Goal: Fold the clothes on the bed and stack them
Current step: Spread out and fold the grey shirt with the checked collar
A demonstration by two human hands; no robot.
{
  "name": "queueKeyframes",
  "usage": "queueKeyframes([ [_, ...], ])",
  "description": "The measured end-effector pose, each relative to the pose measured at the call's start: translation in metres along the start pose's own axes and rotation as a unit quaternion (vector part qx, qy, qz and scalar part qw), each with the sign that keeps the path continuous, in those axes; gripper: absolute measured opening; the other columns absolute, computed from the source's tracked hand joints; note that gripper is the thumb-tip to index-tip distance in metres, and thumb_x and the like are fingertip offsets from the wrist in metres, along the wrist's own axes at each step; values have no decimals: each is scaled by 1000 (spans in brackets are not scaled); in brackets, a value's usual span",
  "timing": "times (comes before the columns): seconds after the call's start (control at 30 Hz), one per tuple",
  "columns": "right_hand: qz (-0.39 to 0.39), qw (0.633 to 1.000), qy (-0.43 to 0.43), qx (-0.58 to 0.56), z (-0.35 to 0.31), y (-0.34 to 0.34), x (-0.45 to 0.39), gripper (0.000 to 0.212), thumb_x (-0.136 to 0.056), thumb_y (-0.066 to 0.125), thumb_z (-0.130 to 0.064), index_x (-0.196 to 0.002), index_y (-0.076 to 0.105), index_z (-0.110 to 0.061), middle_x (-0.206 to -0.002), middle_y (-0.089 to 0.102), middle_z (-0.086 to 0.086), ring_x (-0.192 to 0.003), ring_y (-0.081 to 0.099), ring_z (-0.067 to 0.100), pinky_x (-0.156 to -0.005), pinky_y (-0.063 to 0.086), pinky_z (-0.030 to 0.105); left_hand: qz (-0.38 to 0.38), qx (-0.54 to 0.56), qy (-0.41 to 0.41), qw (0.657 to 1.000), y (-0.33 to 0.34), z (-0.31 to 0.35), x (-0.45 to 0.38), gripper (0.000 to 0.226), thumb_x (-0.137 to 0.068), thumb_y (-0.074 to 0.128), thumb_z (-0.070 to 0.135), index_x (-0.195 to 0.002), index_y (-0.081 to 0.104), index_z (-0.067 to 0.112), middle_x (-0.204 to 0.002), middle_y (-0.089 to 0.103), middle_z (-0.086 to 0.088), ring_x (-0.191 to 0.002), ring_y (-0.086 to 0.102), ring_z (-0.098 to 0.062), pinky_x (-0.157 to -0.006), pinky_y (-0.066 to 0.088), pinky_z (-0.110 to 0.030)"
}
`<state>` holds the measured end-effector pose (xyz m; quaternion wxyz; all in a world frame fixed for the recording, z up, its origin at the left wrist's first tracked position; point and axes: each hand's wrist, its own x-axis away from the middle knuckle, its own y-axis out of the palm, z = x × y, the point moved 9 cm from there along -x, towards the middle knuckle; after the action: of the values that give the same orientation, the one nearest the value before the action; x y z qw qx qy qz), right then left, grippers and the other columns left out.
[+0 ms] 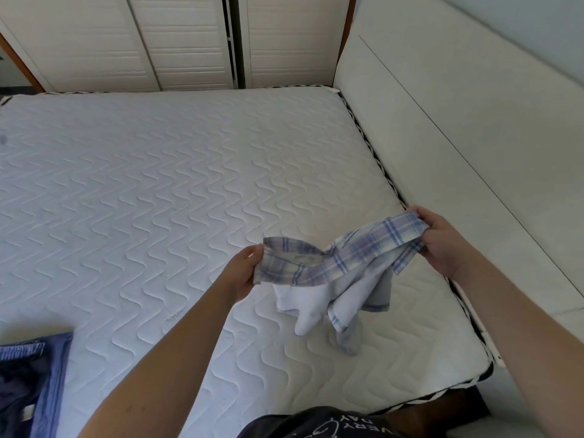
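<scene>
While both hands grip — plaid garment (344, 263) hangs above mattress (158, 184).

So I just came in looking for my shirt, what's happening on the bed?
A person holds a small blue-and-white plaid garment stretched between the left hand and the right hand, above the white quilted mattress. It is not folded yet. Dark blue clothes lie at the near left corner.

Soft, even daylight fills the bed (158, 184); shadows are faint, edges bend from the wide lens, details slightly blurry
</scene>
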<state>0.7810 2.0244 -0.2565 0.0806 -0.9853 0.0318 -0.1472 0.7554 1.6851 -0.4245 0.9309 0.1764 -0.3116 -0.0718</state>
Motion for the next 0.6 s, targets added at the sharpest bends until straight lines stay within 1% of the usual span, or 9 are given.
queueKeyframes([
  [0.1, 15, 1000, 6, 16, 2, -6, -3, 42, -88, 31, 21, -81, 52, -15, -71, 58, 3, -64, 53, 14, -53, 46, 19, 12, 61, 30, 998, -8, 6, -2, 22, -102, 48, 31, -122, 55, 34, -84, 68, -5, -59, 57, -13, -42, 39, -22],
  [0.17, 30, 999, 13, 30, 4, -10, -5, 37, -91, 36, 17, -82, 54, -14, -74, 58, 5, -64, 56, 13, -54, 49, 18, 10, 102, 39, 994, -10, 10, -2, 21, -103, 44, 30, -117, 60, 28, -74, 63, -3, -50, 50, -10, -39, 36, -19],
  [0.23, 50, 998, 20, 39, 8, -15, -8, 34, -93, 38, 14, -83, 55, -14, -74, 58, 6, -65, 56, 15, -56, 50, 20, 6, 144, 47, 988, -11, 15, -2, 24, -102, 44, 28, -105, 65, 17, -74, 64, -3, -49, 50, -7, -41, 41, -16],
  [0.3, 65, 997, 20, 47, 12, -18, -10, 30, -96, 42, 10, -84, 56, -14, -76, 59, 8, -69, 55, 19, -63, 50, 27, -26, 144, 63, 987, -8, 21, 0, 23, -95, 50, 27, -101, 68, 12, -81, 68, -6, -56, 58, -8, -50, 48, -15],
  [0.37, 70, 996, 22, 51, 14, -19, -11, 30, -96, 43, 10, -85, 58, -14, -77, 60, 9, -70, 56, 20, -65, 50, 29, -68, 107, 76, 989, -5, 27, 3, 28, -88, 55, 18, -113, 67, 12, -102, 72, -6, -81, 69, -12, -68, 55, -18],
  [0.4, 69, 996, 23, 51, 15, -19, -12, 32, -95, 42, 12, -86, 58, -14, -77, 61, 9, -70, 57, 20, -63, 51, 27, -89, 89, 80, 989, -3, 29, 5, 34, -86, 58, 12, -119, 65, 11, -111, 71, -6, -96, 69, -14, -78, 55, -21],
  [0.43, 66, 996, 23, 50, 15, -19, -12, 35, -93, 40, 15, -87, 59, -14, -77, 61, 9, -69, 58, 19, -60, 52, 24, -106, 69, 83, 988, -2, 30, 6, 40, -83, 62, 6, -122, 64, 11, -118, 70, -6, -105, 67, -16, -84, 54, -22],
  [0.5, 60, 997, 23, 46, 14, -18, -12, 39, -89, 38, 20, -87, 60, -13, -76, 61, 10, -67, 59, 19, -57, 53, 22, -119, 11, 90, 989, -2, 31, 7, 47, -78, 67, -1, -122, 65, 13, -120, 69, -6, -108, 65, -17, -86, 53, -22],
  [0.6, 74, 996, 21, 38, 13, -21, -13, 39, -88, 38, 20, -87, 60, -13, -76, 62, 11, -64, 60, 17, -56, 54, 21, -75, -87, 105, 988, -12, 31, 5, 41, -79, 71, -3, -115, 70, 18, -113, 71, -2, -98, 65, -15, -78, 52, -22],
])
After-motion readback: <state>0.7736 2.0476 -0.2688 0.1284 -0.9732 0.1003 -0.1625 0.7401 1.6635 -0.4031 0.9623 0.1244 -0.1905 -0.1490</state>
